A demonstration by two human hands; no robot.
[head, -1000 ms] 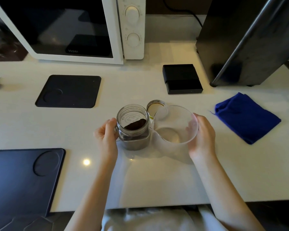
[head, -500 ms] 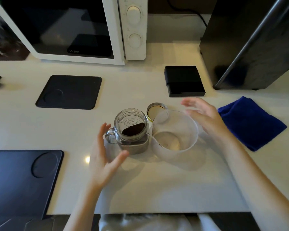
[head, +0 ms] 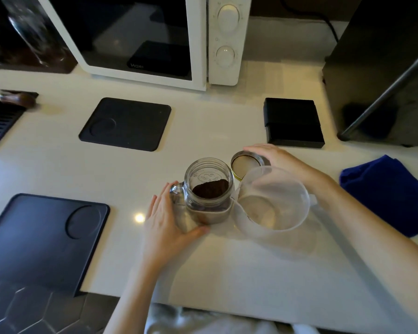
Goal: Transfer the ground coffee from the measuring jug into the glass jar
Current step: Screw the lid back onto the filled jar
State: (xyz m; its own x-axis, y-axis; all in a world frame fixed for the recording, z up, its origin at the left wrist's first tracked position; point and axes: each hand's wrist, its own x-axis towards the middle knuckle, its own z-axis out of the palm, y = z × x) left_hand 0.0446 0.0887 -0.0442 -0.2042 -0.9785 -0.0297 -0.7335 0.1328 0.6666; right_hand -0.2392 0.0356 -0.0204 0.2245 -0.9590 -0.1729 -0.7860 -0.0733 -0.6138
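On the white table [head: 58, 169], a white microwave [head: 140, 39] stands at the back, and a large black appliance [head: 381, 68] fills the right rear corner. At the near left lies a big dark tray [head: 34, 242] with a round recess; a smaller black square mat [head: 126, 124] sits further back, and a black box [head: 292, 121] lies right of centre. A blue cloth [head: 391, 194] is folded at the right edge.

Near the middle, the clear plastic measuring jug [head: 273, 201] stands upright and looks empty, its spout touching or just beside the glass jar [head: 208, 191] to its left. The glass jar, a handled mason type, stands upright with its mouth open and holds the ground coffee [head: 210, 188], heaped toward one side.

The left hand [head: 167, 218] wraps the jar's left side, fingers by the handle and thumb along the base, loosely closed around it. The right hand [head: 278, 157] reaches behind the jug, fingers spread and curled over the metal jar lid [head: 245, 163], which lies just behind jar and jug; whether it actually grips the lid I cannot tell.
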